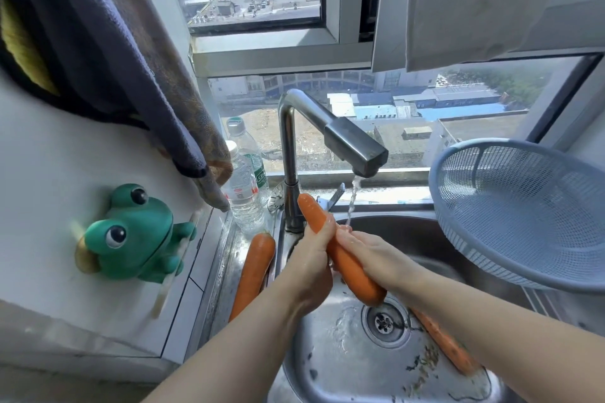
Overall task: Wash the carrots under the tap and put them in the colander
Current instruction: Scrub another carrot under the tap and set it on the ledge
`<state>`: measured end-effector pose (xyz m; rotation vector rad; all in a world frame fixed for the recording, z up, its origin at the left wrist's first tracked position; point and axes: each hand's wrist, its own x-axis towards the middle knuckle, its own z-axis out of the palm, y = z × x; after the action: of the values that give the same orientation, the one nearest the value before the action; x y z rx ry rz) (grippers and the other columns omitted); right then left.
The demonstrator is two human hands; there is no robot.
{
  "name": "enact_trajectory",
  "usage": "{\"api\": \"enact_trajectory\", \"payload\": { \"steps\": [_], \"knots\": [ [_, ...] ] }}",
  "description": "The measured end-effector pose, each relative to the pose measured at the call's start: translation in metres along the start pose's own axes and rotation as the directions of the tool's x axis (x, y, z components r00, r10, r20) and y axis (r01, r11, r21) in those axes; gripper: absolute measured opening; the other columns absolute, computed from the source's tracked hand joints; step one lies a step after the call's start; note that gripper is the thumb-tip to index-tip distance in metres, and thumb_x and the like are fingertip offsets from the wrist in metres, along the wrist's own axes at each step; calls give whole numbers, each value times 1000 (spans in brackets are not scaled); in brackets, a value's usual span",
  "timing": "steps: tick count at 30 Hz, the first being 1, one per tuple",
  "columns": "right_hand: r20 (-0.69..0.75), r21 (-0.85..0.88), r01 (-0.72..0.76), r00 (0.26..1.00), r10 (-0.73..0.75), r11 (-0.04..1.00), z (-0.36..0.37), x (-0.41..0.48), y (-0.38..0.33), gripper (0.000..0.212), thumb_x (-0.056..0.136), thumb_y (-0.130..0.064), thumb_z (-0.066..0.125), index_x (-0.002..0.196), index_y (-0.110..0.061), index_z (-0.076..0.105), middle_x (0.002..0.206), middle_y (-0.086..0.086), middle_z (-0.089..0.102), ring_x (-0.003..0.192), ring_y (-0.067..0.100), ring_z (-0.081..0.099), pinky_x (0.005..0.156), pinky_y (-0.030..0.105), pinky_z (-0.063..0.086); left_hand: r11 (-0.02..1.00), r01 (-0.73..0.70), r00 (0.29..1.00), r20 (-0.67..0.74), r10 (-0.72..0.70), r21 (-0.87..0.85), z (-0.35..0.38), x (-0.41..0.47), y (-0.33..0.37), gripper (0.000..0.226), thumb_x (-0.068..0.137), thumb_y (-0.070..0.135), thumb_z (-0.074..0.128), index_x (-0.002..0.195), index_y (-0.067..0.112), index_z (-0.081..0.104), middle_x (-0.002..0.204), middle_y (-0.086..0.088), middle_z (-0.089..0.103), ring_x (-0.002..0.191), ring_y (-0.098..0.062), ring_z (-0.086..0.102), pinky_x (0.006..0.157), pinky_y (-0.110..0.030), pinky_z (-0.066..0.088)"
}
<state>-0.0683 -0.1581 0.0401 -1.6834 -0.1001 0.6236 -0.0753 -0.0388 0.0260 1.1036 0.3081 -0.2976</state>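
Both hands hold one long orange carrot [352, 270] slantwise over the steel sink [330, 366], just left of the thin stream from the tap [355, 149]. My left hand [309, 267] grips its upper part. My right hand [376, 253] wraps its middle from the right, and water lands on those fingers. A second carrot [252, 271] lies on the sink's left ledge. A third carrot [442, 342] lies in the basin, partly hidden under my right forearm. The blue mesh colander [523, 209] sits tilted at the sink's right side with nothing in it.
Two plastic water bottles [244, 186] stand behind the left ledge beside the tap's base. A green frog holder [131, 235] hangs on the left wall, with dark towels [124, 52] above it. The drain [383, 322] sits mid-basin with green scraps nearby. A window runs behind the sink.
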Motion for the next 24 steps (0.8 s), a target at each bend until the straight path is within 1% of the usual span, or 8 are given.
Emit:
{"api": "enact_trajectory", "payload": {
  "steps": [2,4,9,13,18,20,22,24],
  "knots": [
    [-26,-33,-10,1000,9,999,4,-1,1,51,99,-43,40,103,4,61,80,11,63,61,15,59,60,28,49,1000,3,1000,-15,-3,-20,0,-2,-6,46,99,39,42,139,18,41,113,-5,66,106,-16,63,80,-31,47],
    [6,42,-44,999,44,998,5,-2,2,44,100,-39,38,101,-4,63,81,11,64,60,14,60,59,26,50,998,31,999,-39,-33,-58,-3,-3,-9,40,99,40,42,133,19,46,111,-5,68,101,-17,65,77,-33,48],
    [96,97,-91,992,82,991,2,-3,0,34,102,-33,37,107,-14,65,96,10,66,83,17,62,77,29,51,995,53,997,-59,-58,-84,-7,-4,-2,26,99,38,43,113,19,55,109,-7,65,98,-17,63,78,-31,47],
    [34,55,-92,995,90,994,6,-3,-6,32,100,-37,43,96,-13,64,82,5,65,65,11,60,63,23,50,998,33,999,-11,-33,-51,-2,-5,-2,21,100,37,42,109,23,54,108,-5,62,95,-11,60,76,-25,45],
    [132,116,-185,977,170,976,-2,-3,-9,39,103,-31,38,115,-3,61,107,18,68,89,20,65,76,29,54,998,42,999,9,-41,-46,-8,-4,1,23,99,39,43,107,22,56,104,-4,63,88,-14,61,77,-30,46],
    [124,146,-216,972,198,966,-1,-4,-13,39,102,-33,37,111,-4,61,99,15,69,81,18,65,70,25,55,1000,25,1000,20,-25,-13,-7,-4,0,28,94,43,46,112,22,55,103,-4,63,91,-17,59,76,-31,44],
    [105,138,-206,976,193,969,2,-5,-15,39,101,-37,37,99,-8,62,85,9,66,68,14,63,61,23,53,999,36,999,33,-37,22,-7,-3,-1,37,94,44,46,123,22,52,110,-6,63,101,-19,59,86,-34,45],
    [121,140,-202,975,186,969,1,-6,-16,36,102,-34,38,99,-8,61,85,8,64,68,12,62,61,22,53,998,61,998,20,-61,1,-7,-2,2,35,98,42,44,123,20,53,115,-7,63,103,-18,59,96,-37,43]
  ]
}}
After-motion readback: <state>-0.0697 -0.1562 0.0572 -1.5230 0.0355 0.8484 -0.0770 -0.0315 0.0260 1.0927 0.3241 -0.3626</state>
